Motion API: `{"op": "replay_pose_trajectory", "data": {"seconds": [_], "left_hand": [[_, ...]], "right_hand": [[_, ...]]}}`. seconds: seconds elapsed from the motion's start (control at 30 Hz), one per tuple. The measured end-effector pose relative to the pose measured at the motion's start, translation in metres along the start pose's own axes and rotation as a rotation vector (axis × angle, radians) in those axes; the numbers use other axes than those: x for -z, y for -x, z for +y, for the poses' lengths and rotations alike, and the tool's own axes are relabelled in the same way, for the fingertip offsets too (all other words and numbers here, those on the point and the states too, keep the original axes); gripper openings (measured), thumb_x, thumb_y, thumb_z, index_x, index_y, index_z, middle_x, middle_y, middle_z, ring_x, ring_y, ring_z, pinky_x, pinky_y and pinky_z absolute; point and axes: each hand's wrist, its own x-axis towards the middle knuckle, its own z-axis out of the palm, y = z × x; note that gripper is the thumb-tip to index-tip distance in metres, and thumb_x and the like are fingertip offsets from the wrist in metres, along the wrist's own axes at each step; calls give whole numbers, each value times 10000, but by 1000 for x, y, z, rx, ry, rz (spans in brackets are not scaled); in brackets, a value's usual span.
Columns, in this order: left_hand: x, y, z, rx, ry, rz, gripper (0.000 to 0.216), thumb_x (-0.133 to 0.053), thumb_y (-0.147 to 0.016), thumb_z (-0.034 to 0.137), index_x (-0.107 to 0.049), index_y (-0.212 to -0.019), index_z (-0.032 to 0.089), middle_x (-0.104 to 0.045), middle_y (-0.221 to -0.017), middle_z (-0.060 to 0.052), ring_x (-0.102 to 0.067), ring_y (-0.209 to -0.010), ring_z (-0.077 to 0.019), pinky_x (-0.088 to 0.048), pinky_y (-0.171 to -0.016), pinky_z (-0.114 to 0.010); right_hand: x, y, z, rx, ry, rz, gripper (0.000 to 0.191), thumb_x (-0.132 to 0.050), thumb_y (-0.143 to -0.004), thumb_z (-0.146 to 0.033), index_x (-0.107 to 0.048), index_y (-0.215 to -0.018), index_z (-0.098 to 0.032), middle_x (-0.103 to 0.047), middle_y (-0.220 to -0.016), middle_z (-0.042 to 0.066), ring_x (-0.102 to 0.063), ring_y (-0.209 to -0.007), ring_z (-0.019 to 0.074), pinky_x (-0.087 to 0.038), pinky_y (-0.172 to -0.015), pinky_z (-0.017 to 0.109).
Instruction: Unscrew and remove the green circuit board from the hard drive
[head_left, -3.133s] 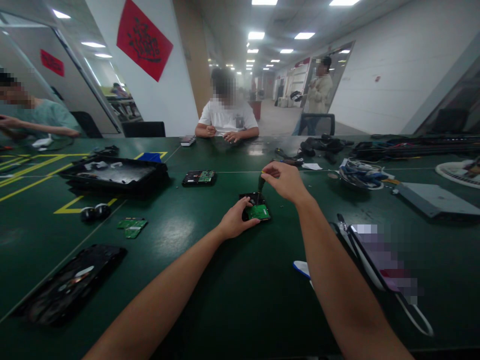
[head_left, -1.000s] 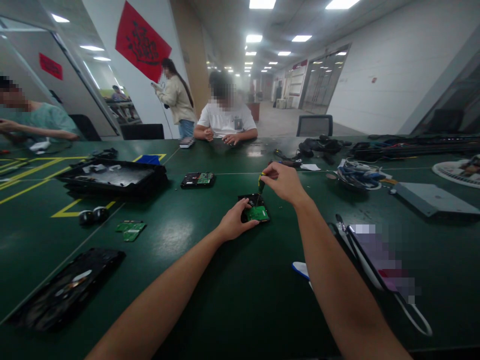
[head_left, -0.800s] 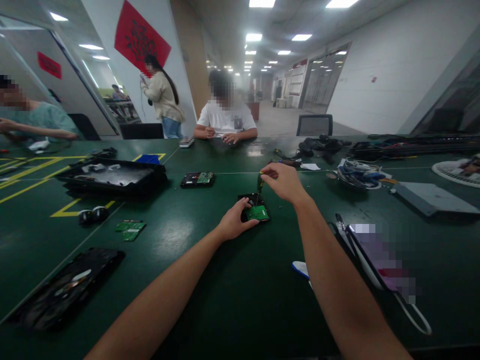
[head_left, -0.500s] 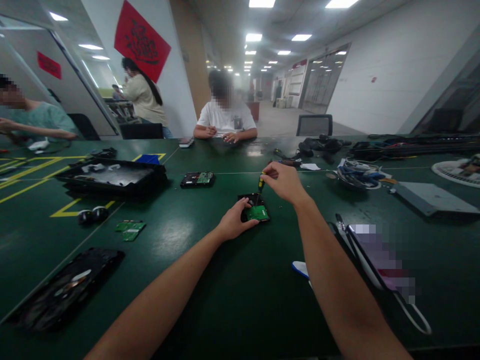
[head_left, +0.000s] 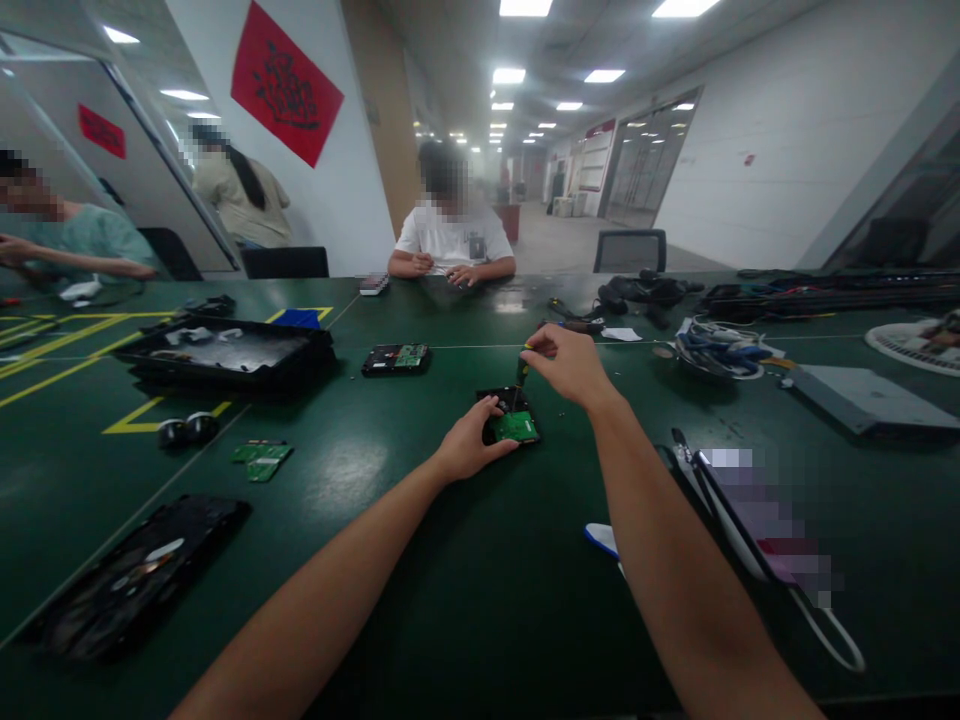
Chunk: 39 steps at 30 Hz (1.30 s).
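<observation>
Near left: a black cover (head_left: 127, 580) lies flat on the green surface (head_left: 480, 600); loose green boards (head_left: 261, 458) lie beyond it
Left hand: the left hand (head_left: 469, 447) is closed over the near left corner of the hard drive (head_left: 516, 425); the drive lies flat mid-surface, green circuit board up
Right hand: the right hand (head_left: 571, 365) pinches the handle of a screwdriver (head_left: 520, 372); the tool stands nearly upright, tip down on the drive's far part
Farther left: a second drive (head_left: 396, 358); a black tray (head_left: 225, 350)
Far edge: a seated person (head_left: 454, 235) in a white shirt

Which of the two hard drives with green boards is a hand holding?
The nearer hard drive, gripped by the left hand; the other hard drive lies untouched, farther left.
</observation>
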Motion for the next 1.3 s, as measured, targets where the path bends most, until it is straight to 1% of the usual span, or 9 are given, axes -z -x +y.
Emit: {"op": "replay_pose_trajectory", "data": {"seconds": [0.17,0.4,0.6,0.77,0.87,0.93,0.97,1.13,1.3], "left_hand": [[-1,0,0,0,-26,1,608,-768,-790,513,-575,-1292,230,-468,-1557,-114,-419,-1462,-305,-353,-1209,-461],[-1,0,0,7,-22,0,614,-763,-791,525,-573,-1296,232,-470,-1556,-116,-424,-1458,-307,-365,-1200,-465],[-1,0,-1,0,-35,-1,608,-756,-797,529,-571,-1292,228,-463,-1561,-116,-422,-1461,-297,-364,-1201,-452],[-2,-1,-2,2,-36,-4,615,-755,-793,544,-571,-1290,231,-460,-1564,-113,-415,-1466,-296,-358,-1205,-455],[-2,0,-3,-1,-37,0,612,-754,-795,540,-570,-1288,229,-461,-1562,-117,-419,-1463,-295,-358,-1205,-456],[-1,0,-2,-3,-33,1,609,-756,-794,536,-569,-1286,228,-462,-1562,-119,-420,-1463,-296,-356,-1207,-459],[-1,0,-2,-4,-31,-1,606,-753,-797,537,-569,-1285,228,-460,-1563,-119,-418,-1464,-296,-356,-1207,-461],[0,0,-1,-4,-35,-5,617,-749,-800,541,-559,-1296,226,-464,-1558,-124,-428,-1457,-303,-369,-1198,-472],[0,1,2,-11,-30,-3,596,-748,-804,533,-568,-1282,228,-460,-1561,-120,-421,-1461,-309,-363,-1204,-474]], "right_hand": [[-1,-1,1,31,9,-34,191,-670,-864,-233,-742,-1037,-200,-759,-1040,68,-708,-904,206,-560,-873,366],[0,0,-2,-10,-7,9,109,-691,-850,-234,-723,-941,-183,-763,-953,62,-709,-890,207,-561,-856,354],[2,1,-4,18,-2,-21,149,-676,-857,-225,-737,-988,-187,-762,-993,62,-704,-901,198,-551,-877,351],[2,1,-5,-36,-2,-10,109,-682,-856,-246,-706,-938,-179,-748,-968,63,-692,-881,195,-543,-839,337],[1,1,-6,-20,7,3,195,-680,-859,-258,-684,-1035,-174,-729,-956,60,-675,-829,181,-533,-799,321],[-1,1,-6,13,52,5,279,-676,-860,-260,-670,-1128,-181,-712,-952,54,-654,-801,176,-520,-797,326],[-2,1,-6,27,83,4,288,-675,-861,-264,-672,-1138,-186,-702,-950,54,-643,-795,176,-513,-802,331],[-6,2,-8,11,131,-21,176,-695,-840,-289,-682,-978,-180,-674,-983,74,-619,-820,184,-489,-795,330],[-8,6,-11,-44,87,-99,290,-720,-827,-313,-631,-1076,-194,-707,-991,57,-634,-818,190,-482,-780,326]]}}
